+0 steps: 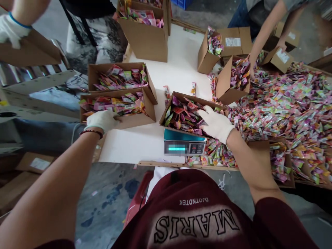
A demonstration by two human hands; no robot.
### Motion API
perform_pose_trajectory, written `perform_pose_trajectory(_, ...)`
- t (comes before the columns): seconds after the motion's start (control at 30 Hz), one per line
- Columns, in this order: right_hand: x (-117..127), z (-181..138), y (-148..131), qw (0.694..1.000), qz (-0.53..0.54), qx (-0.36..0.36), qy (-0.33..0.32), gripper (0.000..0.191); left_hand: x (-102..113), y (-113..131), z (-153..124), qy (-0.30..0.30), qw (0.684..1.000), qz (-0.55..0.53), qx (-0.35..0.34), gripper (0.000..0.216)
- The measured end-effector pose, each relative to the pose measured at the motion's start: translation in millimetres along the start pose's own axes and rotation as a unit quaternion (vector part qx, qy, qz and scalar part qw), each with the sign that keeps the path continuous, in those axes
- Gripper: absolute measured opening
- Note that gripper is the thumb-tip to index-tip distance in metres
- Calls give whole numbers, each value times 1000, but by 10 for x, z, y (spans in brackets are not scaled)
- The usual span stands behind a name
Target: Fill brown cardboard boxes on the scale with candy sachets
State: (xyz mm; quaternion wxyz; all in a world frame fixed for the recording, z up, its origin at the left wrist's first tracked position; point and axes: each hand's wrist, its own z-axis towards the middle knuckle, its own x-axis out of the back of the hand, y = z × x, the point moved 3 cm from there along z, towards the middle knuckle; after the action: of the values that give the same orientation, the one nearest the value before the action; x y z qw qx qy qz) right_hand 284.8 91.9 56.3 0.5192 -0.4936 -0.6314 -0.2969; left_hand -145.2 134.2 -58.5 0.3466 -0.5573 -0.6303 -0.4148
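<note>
My gloved left hand (101,120) is at the near side of a cardboard box (132,121) filled with small colourful packets. Its thumb lies along the box wall, while the other fingers are partly hidden. A second filled box (91,76) stands right behind that one. On a digital scale (176,148) with a lit display rests another carton (167,117) full of packets (183,112). Over the right part of this carton lies my gloved right hand (216,124), fingers spread across the packets and pinching nothing that I can see.
A large heap of packets (293,100) covers the table's right side, where a co-worker's arm (267,31) reaches in. More filled boxes (149,41) stand at the back. At the left, another person's gloved hand (12,31) is over a box by a roller conveyor (33,79).
</note>
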Motion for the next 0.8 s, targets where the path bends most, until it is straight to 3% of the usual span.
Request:
perform_pose_trajectory(0.2,98,-60,0,999,-30,6,-24,46,-54,-7,14,5,1000,6,8,56)
perform_pose_trajectory(0.33,-96,-36,44,988,-106,-26,-107,37,-9,216,-149,17,1000,24,-8,51)
perform_pose_trajectory(0.4,-177,0,76,986,-107,-30,-122,36,105,478,-302,69,997,31,-31,48)
perform_pose_trajectory(0.47,-165,-7,124,994,-58,-17,-95,32,293,852,-497,179,980,19,-88,46)
perform_pose_trajectory(0.53,-54,-94,192,999,35,17,-36,31,485,1306,-706,277,940,-20,-199,42)
perform_pose_trajectory(0.57,29,-170,236,995,91,37,-3,32,553,1543,-795,293,919,-38,-262,39)
perform_pose_trajectory(0.67,301,-477,434,967,226,52,108,35,597,2207,-945,228,879,-31,-418,43)
perform_pose_trajectory(0.73,421,-672,579,945,280,14,169,30,502,2535,-938,132,887,29,-442,54)
perform_pose_trajectory(0.8,448,-783,663,918,341,-30,200,24,374,2743,-884,50,902,98,-418,54)
